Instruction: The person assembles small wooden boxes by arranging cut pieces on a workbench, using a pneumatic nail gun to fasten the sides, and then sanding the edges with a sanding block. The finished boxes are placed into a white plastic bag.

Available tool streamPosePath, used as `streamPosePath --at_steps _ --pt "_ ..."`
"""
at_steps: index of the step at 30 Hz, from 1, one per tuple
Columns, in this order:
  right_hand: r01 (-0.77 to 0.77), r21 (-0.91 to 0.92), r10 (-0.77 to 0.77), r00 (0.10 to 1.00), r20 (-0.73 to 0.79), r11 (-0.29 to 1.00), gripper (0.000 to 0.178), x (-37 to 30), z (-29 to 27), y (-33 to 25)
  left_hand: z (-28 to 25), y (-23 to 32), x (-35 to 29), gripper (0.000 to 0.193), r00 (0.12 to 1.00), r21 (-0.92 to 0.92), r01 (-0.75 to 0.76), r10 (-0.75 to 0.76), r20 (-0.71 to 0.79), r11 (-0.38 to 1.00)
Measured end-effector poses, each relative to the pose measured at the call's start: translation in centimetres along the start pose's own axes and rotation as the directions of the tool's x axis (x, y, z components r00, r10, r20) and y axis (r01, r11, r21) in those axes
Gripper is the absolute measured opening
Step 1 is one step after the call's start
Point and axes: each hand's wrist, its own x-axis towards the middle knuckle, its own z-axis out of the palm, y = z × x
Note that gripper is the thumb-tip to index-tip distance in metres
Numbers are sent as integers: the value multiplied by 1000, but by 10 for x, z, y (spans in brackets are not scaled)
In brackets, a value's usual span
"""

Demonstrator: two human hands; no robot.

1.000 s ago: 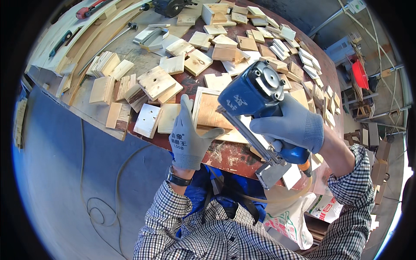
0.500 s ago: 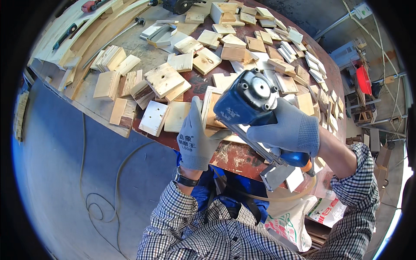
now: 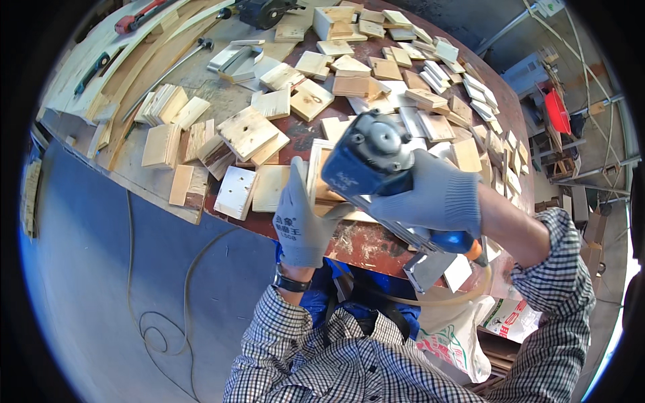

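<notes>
My gloved right hand [image 3: 430,191] is wrapped around the handle of a blue air nail gun [image 3: 359,164]. The gun is held over a small wooden frame [image 3: 316,160] near the table's front edge and covers much of it. Its nose and the spot beneath are hidden. My gloved left hand [image 3: 301,225] lies along the frame's left side, fingers pointing away from me and thumb over the near edge, steadying it. From the gun's orange fitting [image 3: 477,252] a pale air hose [image 3: 463,300] curves below the table edge.
Many loose wooden blocks [image 3: 252,133] cover the red-brown table [image 3: 363,247]. A metal-framed piece [image 3: 236,62], a hammer [image 3: 204,44] and a dark power tool [image 3: 263,12] lie farther back. White sacks [image 3: 457,336] stand under the front edge; a hose [image 3: 188,282] trails on the floor at left.
The whole view has shifted slightly. The nail gun and my right hand have moved a little left over the frame; my left hand keeps its place against the frame's side.
</notes>
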Motion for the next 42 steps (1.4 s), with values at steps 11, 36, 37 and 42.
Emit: streamPosePath --at_steps 11,36,37,42 --pt "302 592 -49 913 -404 747 41 -114 43 87 9 -18 9 102 954 147 -243 209 216 959" --pt "-537 699 742 -186 -644 472 72 -164 57 434 3 21 59 95 455 162 -865 603 655 476" --pt "-563 674 703 -214 -678 478 68 -158 57 438 -3 22 59 95 418 130 -886 644 640 445" --pt "-618 594 765 19 -644 516 72 -192 47 476 -8 28 36 97 527 129 -841 742 416 525"
